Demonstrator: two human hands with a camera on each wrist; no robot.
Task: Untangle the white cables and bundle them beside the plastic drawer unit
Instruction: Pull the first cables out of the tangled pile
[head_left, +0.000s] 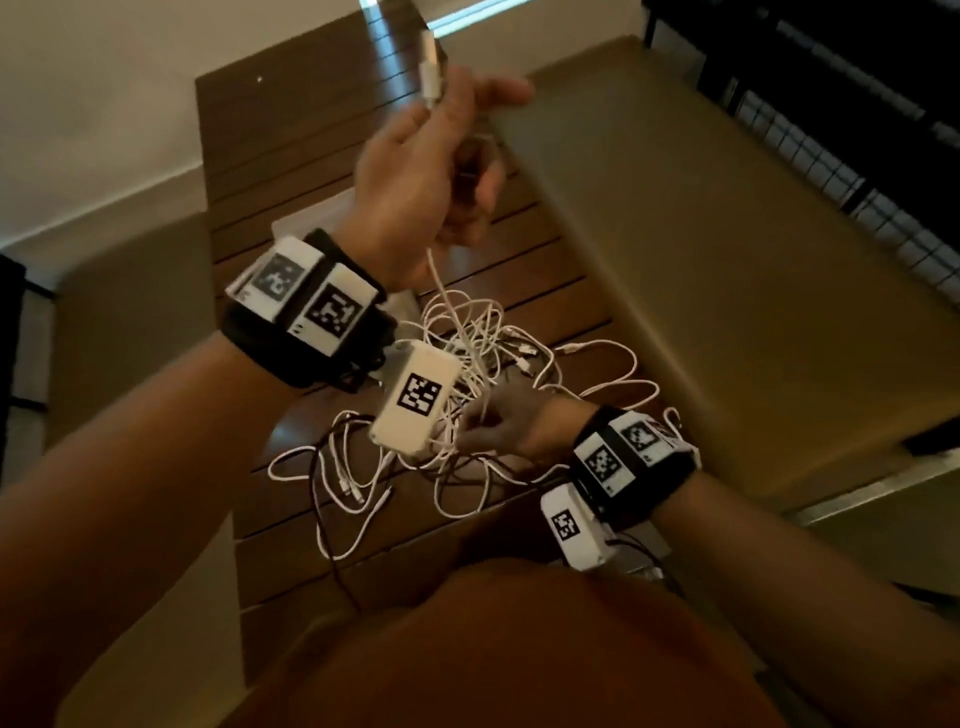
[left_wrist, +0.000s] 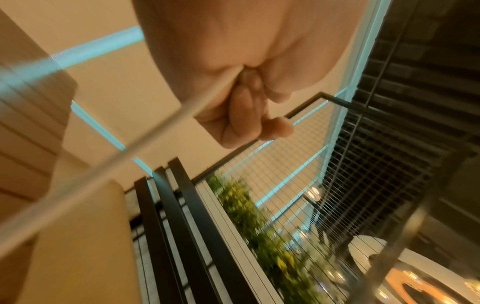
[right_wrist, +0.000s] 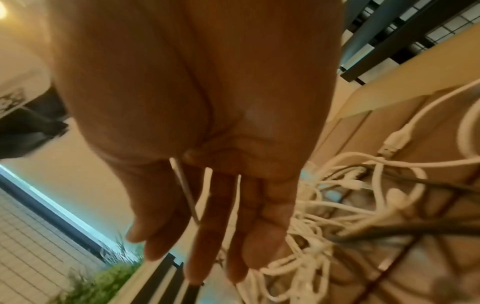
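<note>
A tangle of white cables (head_left: 467, 364) lies on the dark slatted table (head_left: 260, 156). My left hand (head_left: 431, 156) is raised above it and grips one white cable; the plug end (head_left: 430, 67) sticks up out of the fist. That strand drops down into the pile. In the left wrist view the fingers (left_wrist: 249, 115) are curled round the blurred cable (left_wrist: 116, 160). My right hand (head_left: 498, 421) is low over the tangle. Its fingers (right_wrist: 207, 236) lie fairly straight, with white strands (right_wrist: 209, 181) running between them. A pale plastic box (head_left: 306, 218) is mostly hidden behind my left wrist.
A dark cable (head_left: 317, 499) runs through the near-left part of the pile and off the table's front edge. A beige cushioned seat (head_left: 727, 260) borders the table on the right. Black mesh railing (head_left: 831, 130) stands at the far right. Loose loops (head_left: 623, 384) spread toward the right edge.
</note>
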